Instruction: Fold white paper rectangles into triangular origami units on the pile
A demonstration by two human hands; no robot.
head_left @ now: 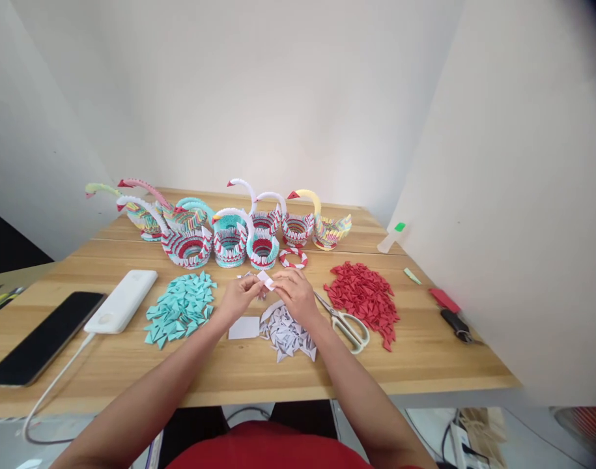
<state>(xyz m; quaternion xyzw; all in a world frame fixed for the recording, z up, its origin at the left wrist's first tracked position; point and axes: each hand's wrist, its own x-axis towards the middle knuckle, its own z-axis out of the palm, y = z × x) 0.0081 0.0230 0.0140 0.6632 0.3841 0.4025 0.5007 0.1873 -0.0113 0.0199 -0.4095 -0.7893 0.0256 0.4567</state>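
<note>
Between both hands, above the middle of the wooden table (pixel 405 371), is a small white piece of paper (pixel 266 280) with a fold in it. My left hand (pixel 240 296) pinches its left side and my right hand (pixel 295 293) grips its right side. Under my right hand lies a pile of folded white paper pieces (pixel 290 335). A flat white paper sheet (pixel 244 327) rests just left of that pile. Scissors (pixel 349 326) with pale handles lie to the right, their blades pointing toward my right hand.
Turquoise folded pieces (pixel 180 306) are heaped at left, red ones (pixel 366 296) at right. Several paper swans (pixel 187 247) and a red-and-white ring (pixel 293 258) stand behind. A white power bank (pixel 122 301), phone (pixel 43 335), glue bottle (pixel 390 239) and black-handled cutter (pixel 456 324) lie around.
</note>
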